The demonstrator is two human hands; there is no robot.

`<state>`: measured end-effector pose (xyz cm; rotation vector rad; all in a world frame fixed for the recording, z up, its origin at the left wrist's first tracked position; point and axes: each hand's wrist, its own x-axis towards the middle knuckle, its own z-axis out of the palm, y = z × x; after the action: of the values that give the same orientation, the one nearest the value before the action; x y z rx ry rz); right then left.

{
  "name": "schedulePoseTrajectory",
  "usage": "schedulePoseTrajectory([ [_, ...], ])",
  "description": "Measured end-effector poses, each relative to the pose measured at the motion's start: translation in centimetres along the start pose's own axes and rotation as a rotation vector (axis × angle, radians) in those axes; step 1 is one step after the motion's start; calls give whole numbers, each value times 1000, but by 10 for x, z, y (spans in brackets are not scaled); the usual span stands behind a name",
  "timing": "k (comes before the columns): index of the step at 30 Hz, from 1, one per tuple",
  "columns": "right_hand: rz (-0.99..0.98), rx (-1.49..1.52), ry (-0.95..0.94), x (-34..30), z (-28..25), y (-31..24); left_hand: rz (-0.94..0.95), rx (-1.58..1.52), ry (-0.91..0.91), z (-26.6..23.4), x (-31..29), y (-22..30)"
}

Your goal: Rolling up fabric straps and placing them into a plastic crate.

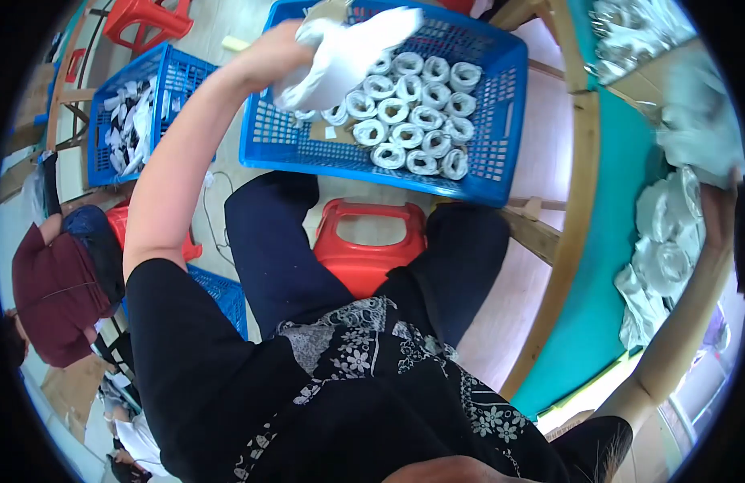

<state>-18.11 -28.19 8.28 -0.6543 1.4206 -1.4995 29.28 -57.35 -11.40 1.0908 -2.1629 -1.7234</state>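
Observation:
My left hand (288, 52) is closed on a limp white fabric-like piece (336, 60), which hides its fingertips, over the left part of a blue plastic crate (372, 175). In that crate, several white rolled pieces (426, 118) stand on end in close rows, their round openings facing up. Far out to the right, my right hand (717, 197) grips a white bundle (697, 113) smeared by motion; its fingers are mostly hidden. Below that bundle, more white wrapped bundles (662, 258) lie piled on a green-topped table (578, 322).
A red plastic stool (364, 262) stands between my knees. To the left is another blue crate (165, 97) with white and dark pieces. A red stool (151, 22) stands at the far left. A person in a maroon top (62, 294) is at the left. A cardboard box (642, 84) sits on the table.

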Motion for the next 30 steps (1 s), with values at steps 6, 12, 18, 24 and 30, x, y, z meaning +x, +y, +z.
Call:
schedulePoseTrajectory([
  [6,203,-555,-263,87,243,297,-327,741,-161,12,17,-225],
  [12,365,-948,-300,149,240,498,23,1054,-490,72,64,-362],
  [18,550,-536,121,126,211,545,0,882,-587,138,99,-516],
  [24,653,-356,264,124,204,544,42,872,-713,177,110,-558],
  [30,678,-357,224,132,202,545,161,766,-753,140,138,-484],
])
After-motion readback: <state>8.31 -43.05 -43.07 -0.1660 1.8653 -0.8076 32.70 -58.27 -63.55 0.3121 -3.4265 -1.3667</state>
